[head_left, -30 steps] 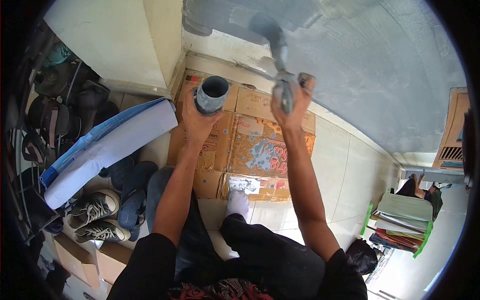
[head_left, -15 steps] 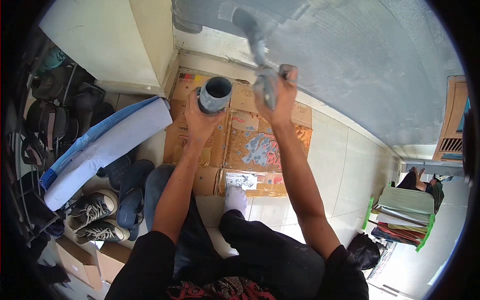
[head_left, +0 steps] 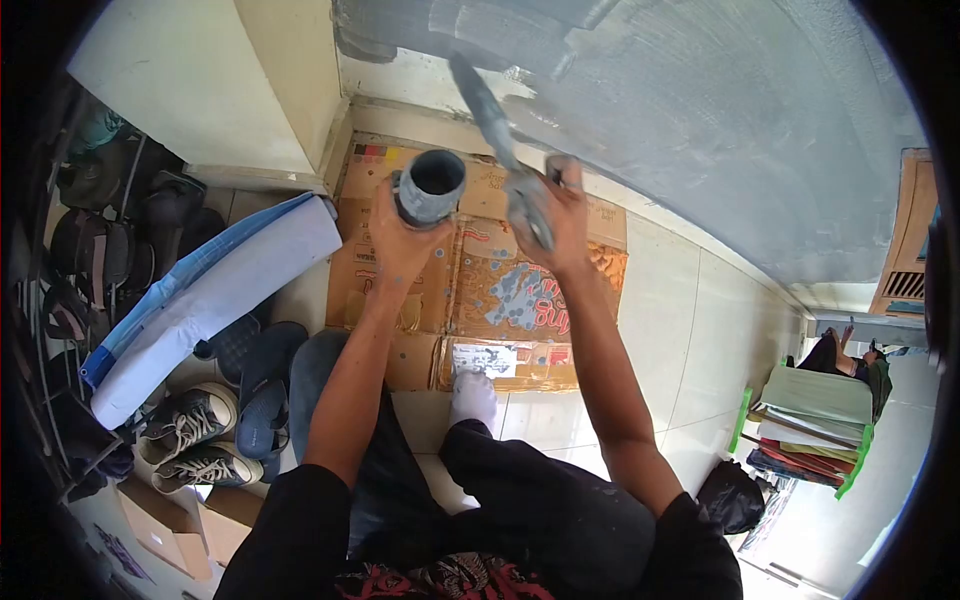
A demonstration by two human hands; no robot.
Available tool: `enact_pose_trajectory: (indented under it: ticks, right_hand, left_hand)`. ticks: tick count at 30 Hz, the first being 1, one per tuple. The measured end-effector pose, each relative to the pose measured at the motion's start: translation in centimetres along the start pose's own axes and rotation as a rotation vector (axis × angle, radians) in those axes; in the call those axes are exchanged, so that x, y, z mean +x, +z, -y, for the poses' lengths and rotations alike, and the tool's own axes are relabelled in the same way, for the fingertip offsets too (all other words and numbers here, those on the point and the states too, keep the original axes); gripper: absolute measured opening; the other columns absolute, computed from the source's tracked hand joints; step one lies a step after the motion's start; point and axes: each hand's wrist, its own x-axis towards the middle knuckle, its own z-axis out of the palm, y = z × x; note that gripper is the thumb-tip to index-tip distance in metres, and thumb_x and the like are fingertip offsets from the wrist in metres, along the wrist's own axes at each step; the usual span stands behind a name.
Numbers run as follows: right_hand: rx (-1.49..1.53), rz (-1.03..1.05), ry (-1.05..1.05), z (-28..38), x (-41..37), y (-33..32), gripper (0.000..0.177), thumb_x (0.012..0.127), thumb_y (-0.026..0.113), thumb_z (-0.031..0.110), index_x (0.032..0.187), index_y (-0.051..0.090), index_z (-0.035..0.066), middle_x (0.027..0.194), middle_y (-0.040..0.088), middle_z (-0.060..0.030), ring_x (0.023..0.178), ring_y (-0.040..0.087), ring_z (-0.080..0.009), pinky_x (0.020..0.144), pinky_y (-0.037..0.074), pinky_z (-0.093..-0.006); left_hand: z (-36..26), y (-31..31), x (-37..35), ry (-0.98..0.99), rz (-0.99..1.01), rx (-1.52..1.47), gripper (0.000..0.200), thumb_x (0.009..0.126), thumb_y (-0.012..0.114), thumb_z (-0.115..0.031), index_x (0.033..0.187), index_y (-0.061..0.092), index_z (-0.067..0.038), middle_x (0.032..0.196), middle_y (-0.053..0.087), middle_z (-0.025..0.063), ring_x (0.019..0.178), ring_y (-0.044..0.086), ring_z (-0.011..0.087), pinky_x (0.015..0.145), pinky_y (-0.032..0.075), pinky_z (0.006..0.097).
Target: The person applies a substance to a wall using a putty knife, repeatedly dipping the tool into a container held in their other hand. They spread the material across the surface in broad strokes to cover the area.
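Note:
My left hand [head_left: 402, 240] is wrapped round a grey-smeared mug [head_left: 432, 205], held upright with its dark opening facing up at me. A paintbrush [head_left: 483, 108], coated in grey and a little blurred, is gripped in my right hand [head_left: 562, 222]. Its bristle end points up and left, in front of the pale unpainted strip low on the wall. Above that strip the wall [head_left: 700, 110] is covered in grey paint with visible strokes. Under both hands lies flattened cardboard [head_left: 400, 290] with grey drips on it.
A rolled white and blue sheet [head_left: 220, 300] lies at left, beside sneakers [head_left: 205, 465], sandals [head_left: 265, 400] and a rack [head_left: 60, 400] of footwear. A pale pillar [head_left: 200, 90] juts out at upper left. Stacked folded cloths [head_left: 810, 430] and a black bag [head_left: 733, 497] are at right.
My right hand has drawn the brush slightly down and left, and its bristle end has turned from broad to nearly edge-on. The mug in my left hand has stayed almost in place.

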Motion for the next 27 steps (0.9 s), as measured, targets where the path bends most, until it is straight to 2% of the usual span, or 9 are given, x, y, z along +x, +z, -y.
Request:
enact_pose_trajectory:
  ticks: [3, 8, 10, 14, 20, 21, 22, 25, 27]
  right_hand:
    - [-0.048, -0.047, 0.095, -1.8, -0.6, 1.8, 0.032, 0.074, 0.07, 0.005, 0.104, 0.065, 0.015, 0.092, 0.071, -0.0048, 0.083, 0.048, -0.0304, 0.076, 0.044, -0.0399]
    - [-0.181, -0.144, 0.161, -4.0, -4.6, -1.8, 0.021, 0.079, 0.064, 0.003, 0.099, 0.068, 0.009, 0.086, 0.066, -0.0103, 0.085, 0.046, -0.0309, 0.077, 0.041, -0.0439]
    - [-0.225, -0.092, 0.279, -3.4, -6.1, -2.9, 0.025, 0.076, 0.067, 0.005, 0.098, 0.065, 0.016, 0.088, 0.069, -0.0064, 0.083, 0.044, -0.0307, 0.082, 0.039, -0.0409]
    - [-0.153, -0.044, 0.256, -1.4, -7.4, -2.0, 0.026, 0.074, 0.069, 0.008, 0.099, 0.065, 0.016, 0.091, 0.07, -0.0045, 0.086, 0.044, -0.0318, 0.081, 0.039, -0.0415]
    - [-0.021, -0.019, 0.093, -0.3, -1.2, 2.8, 0.032, 0.075, 0.07, 0.008, 0.104, 0.064, 0.017, 0.091, 0.071, -0.0035, 0.089, 0.048, -0.0322, 0.081, 0.041, -0.0406]
    - [-0.023, -0.016, 0.097, -1.0, -1.3, 3.0, 0.032, 0.075, 0.07, 0.008, 0.104, 0.064, 0.017, 0.091, 0.071, -0.0035, 0.089, 0.048, -0.0322, 0.081, 0.041, -0.0406]
    - [-0.059, -0.069, 0.131, -1.7, -1.7, 3.3, 0.029, 0.076, 0.069, 0.006, 0.103, 0.066, 0.015, 0.091, 0.07, -0.0052, 0.088, 0.047, -0.0318, 0.082, 0.04, -0.0422]
    - [-0.062, -0.134, 0.214, -2.8, -3.9, 1.5, 0.025, 0.079, 0.066, 0.004, 0.102, 0.068, 0.013, 0.089, 0.069, -0.0081, 0.086, 0.046, -0.0316, 0.083, 0.04, -0.0443]
    - [-0.272, -0.133, 0.236, -3.3, -5.9, -0.3, 0.026, 0.077, 0.069, 0.006, 0.102, 0.066, 0.015, 0.086, 0.071, -0.0063, 0.081, 0.049, -0.0301, 0.082, 0.04, -0.0418]
  left_hand:
    - [0.7, -0.6, 0.3, -0.083, -0.011, -0.057, 0.078, 0.06, 0.092, -0.01, 0.128, 0.054, 0.002, 0.116, 0.064, 0.0218, 0.107, 0.066, 0.0373, 0.088, 0.053, 0.0447]
    - [-1.5, -1.9, 1.2, 0.032, -0.022, 0.151, 0.079, 0.061, 0.092, -0.011, 0.128, 0.053, 0.002, 0.115, 0.065, 0.0222, 0.107, 0.066, 0.0379, 0.089, 0.053, 0.0447]
    - [-1.4, -1.6, 1.2, 0.037, -0.021, 0.08, 0.08, 0.061, 0.092, -0.012, 0.129, 0.053, 0.002, 0.115, 0.065, 0.0219, 0.106, 0.066, 0.0384, 0.09, 0.053, 0.0448]
    - [-0.7, -1.1, 0.8, -0.029, 0.023, 0.057, 0.079, 0.061, 0.092, -0.012, 0.128, 0.053, 0.002, 0.114, 0.065, 0.0216, 0.106, 0.065, 0.0385, 0.09, 0.053, 0.0448]
    - [-0.5, -2.0, 1.3, -0.063, 0.014, 0.02, 0.079, 0.059, 0.093, -0.012, 0.126, 0.053, 0.002, 0.114, 0.064, 0.0212, 0.105, 0.066, 0.0366, 0.09, 0.053, 0.0439]
    - [-0.1, -2.3, 1.4, -0.057, 0.025, 0.03, 0.077, 0.062, 0.092, -0.006, 0.127, 0.052, 0.004, 0.119, 0.063, 0.02, 0.108, 0.066, 0.031, 0.089, 0.058, 0.0404]
    - [0.1, -2.5, 1.5, -0.048, 0.036, 0.04, 0.074, 0.065, 0.09, -0.001, 0.128, 0.051, 0.005, 0.123, 0.062, 0.0188, 0.111, 0.066, 0.0254, 0.089, 0.062, 0.0369]
    - [0.2, -2.5, 1.6, -0.003, 0.011, 0.058, 0.075, 0.066, 0.09, -0.001, 0.129, 0.05, 0.005, 0.123, 0.062, 0.0193, 0.111, 0.066, 0.026, 0.089, 0.062, 0.0377]
    - [-1.0, -2.2, 1.6, -0.033, -0.001, -0.022, 0.078, 0.062, 0.092, -0.006, 0.128, 0.051, 0.004, 0.119, 0.063, 0.0202, 0.107, 0.066, 0.0304, 0.089, 0.058, 0.0404]
